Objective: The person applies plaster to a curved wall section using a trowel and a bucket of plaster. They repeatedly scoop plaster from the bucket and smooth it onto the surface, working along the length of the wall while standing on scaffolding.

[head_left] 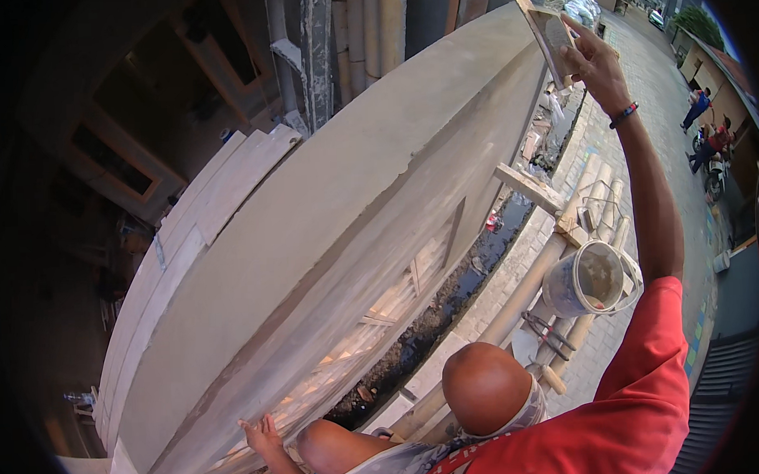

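High at the far right of the scene, the person's right hand (592, 61) is raised on an outstretched arm in a red sleeve and grips a plastering float (546, 29), fingers wrapped around its handle. The float's flat blade tilts against the far end of the grey plastered ledge (353, 204), whose long axis runs from near left to far right, so the smoothed cement lies left of and below that hand. The person's left hand does not show at all.

Below, a co-worker with a bare head (485, 388) crouches beside the wall and lays an open hand (261, 433) flat on its lower edge at the near left. A white bucket (586, 278) of mortar hangs on the bamboo scaffold poles (523, 290) to the right. How the float meets the plaster is hard to make out, and the fisheye rim darkens the left.
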Demonstrator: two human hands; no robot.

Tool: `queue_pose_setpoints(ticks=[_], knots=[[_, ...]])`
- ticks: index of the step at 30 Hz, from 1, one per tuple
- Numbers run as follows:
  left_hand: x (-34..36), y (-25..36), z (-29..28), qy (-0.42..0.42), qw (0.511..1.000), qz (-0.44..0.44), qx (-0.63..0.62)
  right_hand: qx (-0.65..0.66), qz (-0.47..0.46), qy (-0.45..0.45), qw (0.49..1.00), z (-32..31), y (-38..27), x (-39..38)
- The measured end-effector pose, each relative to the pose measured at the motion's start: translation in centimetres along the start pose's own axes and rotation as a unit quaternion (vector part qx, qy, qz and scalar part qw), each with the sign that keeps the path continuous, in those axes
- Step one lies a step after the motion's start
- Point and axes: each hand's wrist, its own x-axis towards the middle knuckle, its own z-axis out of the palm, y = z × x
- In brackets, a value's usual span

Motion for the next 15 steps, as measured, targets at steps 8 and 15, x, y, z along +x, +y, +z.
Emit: queue_pose_setpoints(ticks=[8, 15], knots=[[0.1, 0.3, -0.1, 0.025, 1.000, 0.001, 0.013, 0.272, 0.121, 0.179, 0.938, 13.1, -5.5, -14.8], [0.7, 0.1, -0.8, 0.001, 1.000, 0.013, 0.018, 0.110, 0.103, 0.204, 0.967, 18.6, -5.9, -13.8]])
